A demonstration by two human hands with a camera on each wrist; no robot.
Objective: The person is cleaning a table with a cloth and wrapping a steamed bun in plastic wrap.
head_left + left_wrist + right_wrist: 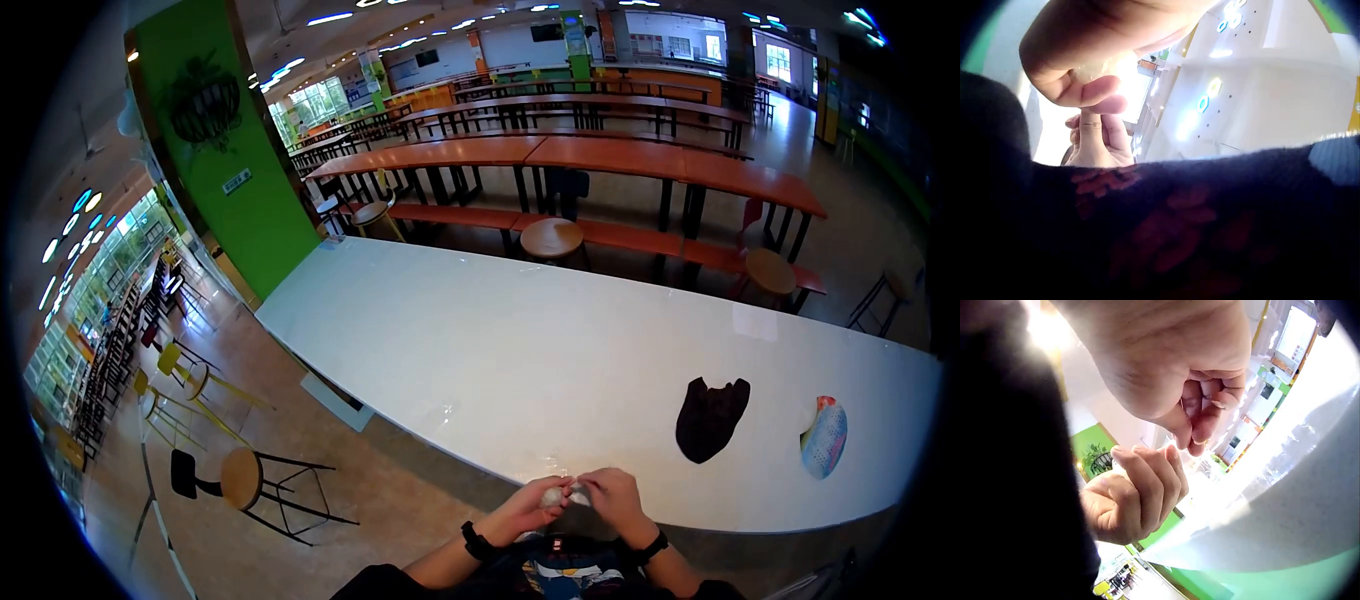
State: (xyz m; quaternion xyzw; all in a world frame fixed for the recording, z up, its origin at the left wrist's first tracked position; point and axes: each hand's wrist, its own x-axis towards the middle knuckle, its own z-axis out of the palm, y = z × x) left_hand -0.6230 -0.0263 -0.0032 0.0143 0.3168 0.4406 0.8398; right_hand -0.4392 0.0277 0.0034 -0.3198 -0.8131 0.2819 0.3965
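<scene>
Tabletop (480, 350): white, smooth and glossy, with bright glints near the front edge.
Pale bundle (552, 497) in the left hand (530, 506): translucent, like thin plastic; exact material unclear.
Dark piece (712, 420) at right: matt, cloth-like.
Patterned piece (825, 440) farther right: printed, smooth-looking; material uncertain.
2 wrist straps (478, 541): black, matt.
Shirt (1179, 206): soft, dark, matt cloth with a print.
Near left stool (241, 478): smooth wood-look seat, dark metal-like legs.
Far tables (600, 155): orange-red, smooth, slight sheen.
Pillar (265, 220): flat, smooth green.
Floor (225, 545): polished, reflecting light.
</scene>
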